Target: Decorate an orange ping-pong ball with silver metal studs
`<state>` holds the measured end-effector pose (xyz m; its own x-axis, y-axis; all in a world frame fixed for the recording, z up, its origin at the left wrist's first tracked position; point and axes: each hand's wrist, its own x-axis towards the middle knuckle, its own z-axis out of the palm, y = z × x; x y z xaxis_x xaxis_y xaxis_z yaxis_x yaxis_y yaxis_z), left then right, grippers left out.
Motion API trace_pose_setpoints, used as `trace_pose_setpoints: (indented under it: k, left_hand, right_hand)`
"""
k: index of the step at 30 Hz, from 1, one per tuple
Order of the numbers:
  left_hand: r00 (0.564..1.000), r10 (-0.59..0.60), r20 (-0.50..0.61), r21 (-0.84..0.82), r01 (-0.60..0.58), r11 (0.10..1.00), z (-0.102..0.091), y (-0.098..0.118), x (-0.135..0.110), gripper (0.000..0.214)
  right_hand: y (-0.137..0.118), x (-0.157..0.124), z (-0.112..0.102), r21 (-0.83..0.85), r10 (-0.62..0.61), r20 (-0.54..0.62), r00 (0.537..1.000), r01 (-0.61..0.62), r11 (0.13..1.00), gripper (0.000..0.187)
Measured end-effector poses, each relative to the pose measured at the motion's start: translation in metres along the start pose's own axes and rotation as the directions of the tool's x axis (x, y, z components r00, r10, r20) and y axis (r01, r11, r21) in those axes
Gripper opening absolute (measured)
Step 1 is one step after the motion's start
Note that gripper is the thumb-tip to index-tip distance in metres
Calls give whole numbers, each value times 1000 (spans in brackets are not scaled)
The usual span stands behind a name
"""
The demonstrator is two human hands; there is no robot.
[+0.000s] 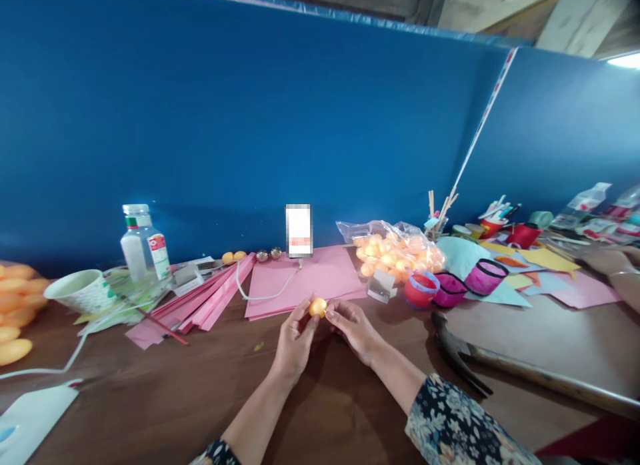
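Observation:
Both of my hands meet over the brown table (150,391) and pinch one small orange ball (317,307) between their fingertips. My left hand (295,341) grips it from the left, my right hand (354,329) from the right. Just beyond the ball lies a stack of pink paper sheets (325,278) with a white cable across it. A clear plastic bag of orange balls (395,250) sits behind and to the right.
A plastic bottle (143,243), a paper cup (83,290) and fanned pink strips (200,305) stand left. Red and magenta small cups (450,288) and a hammer (457,351) lie right. Another person's hand (613,258) rests at far right. A blue wall backs the table.

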<state>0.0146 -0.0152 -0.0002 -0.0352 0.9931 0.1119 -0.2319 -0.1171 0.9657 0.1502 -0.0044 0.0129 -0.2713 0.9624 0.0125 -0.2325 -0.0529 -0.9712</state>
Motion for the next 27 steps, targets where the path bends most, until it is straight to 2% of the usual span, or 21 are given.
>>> trace_pose_setpoints:
  k: [12,27]
  left_hand:
    - [1000,27,-4,17,-27,999,0,-3,-1,44]
    - [1000,-21,-17,-22,21,1000,0,-1,-1,42]
  right_hand:
    - [2,1,0,33,-34,22,999,33,999,23]
    - [6,2,1,-4,-63,34,997,63,998,27]
